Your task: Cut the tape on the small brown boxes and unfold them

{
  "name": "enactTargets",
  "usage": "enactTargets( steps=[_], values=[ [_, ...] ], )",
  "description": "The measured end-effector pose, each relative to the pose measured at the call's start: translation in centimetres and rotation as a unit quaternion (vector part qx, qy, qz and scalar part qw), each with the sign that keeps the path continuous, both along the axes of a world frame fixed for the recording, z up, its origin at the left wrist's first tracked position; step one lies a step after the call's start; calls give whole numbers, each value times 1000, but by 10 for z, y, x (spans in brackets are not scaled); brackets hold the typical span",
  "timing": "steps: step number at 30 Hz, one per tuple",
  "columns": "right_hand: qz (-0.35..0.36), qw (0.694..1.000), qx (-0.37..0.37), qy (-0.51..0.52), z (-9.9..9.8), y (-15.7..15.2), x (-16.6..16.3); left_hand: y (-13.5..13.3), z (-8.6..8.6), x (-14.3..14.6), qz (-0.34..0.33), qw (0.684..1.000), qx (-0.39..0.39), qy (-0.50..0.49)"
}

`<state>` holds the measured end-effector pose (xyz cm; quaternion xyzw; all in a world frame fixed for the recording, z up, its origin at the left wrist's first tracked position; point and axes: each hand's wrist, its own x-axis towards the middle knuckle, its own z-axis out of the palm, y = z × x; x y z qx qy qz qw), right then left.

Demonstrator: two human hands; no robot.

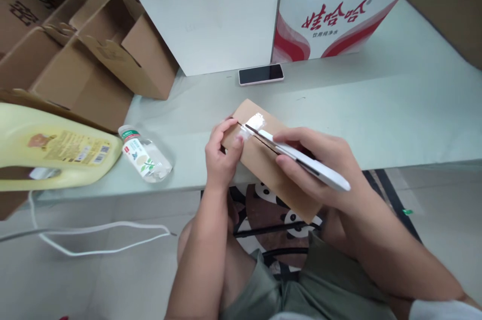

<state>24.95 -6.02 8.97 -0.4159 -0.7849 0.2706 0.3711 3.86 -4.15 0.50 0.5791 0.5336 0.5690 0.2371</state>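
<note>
A small brown cardboard box (259,159) lies tilted over the table's front edge, a taped seam running along its top. My left hand (222,152) grips its left end, thumb pressed near a patch of white tape (255,122). My right hand (320,167) is closed round a white utility knife (301,157), whose blade tip rests on the seam beside the tape patch.
On the pale table (395,109) lie a phone (261,74) and an empty plastic bottle (145,154) on its side. A yellow jug (52,147) is at left, open brown cartons (94,44) behind it. White boxes (211,14) and a red-printed carton (339,9) stand at the back. A white cable (98,234) trails on the floor.
</note>
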Motion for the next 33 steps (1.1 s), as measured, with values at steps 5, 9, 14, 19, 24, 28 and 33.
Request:
enactTargets(
  steps=[5, 9, 14, 19, 24, 28, 33],
  values=[
    [10, 999, 23, -35, -6, 6, -1, 0, -1, 2, -20, 1000, 3, -13],
    [16, 999, 32, -39, -9, 7, -1, 1, -1, 2, -22, 1000, -4, -16],
    [28, 996, 38, -76, -8, 8, -3, 1, -2, 3, -23, 999, -7, -29],
    [27, 992, 71, -96, -9, 9, -3, 0, -2, 3, -23, 999, -14, -36],
    [26, 994, 78, -75, -7, 9, -1, 1, -2, 3, -27, 998, -11, -50],
    [25, 996, 73, -50, -7, 8, 4, 1, -3, 3, -26, 997, -15, -67],
    [-27, 990, 101, 95, -22, 3, 10, 1, -3, 5, -20, 997, -24, -77]
  ],
)
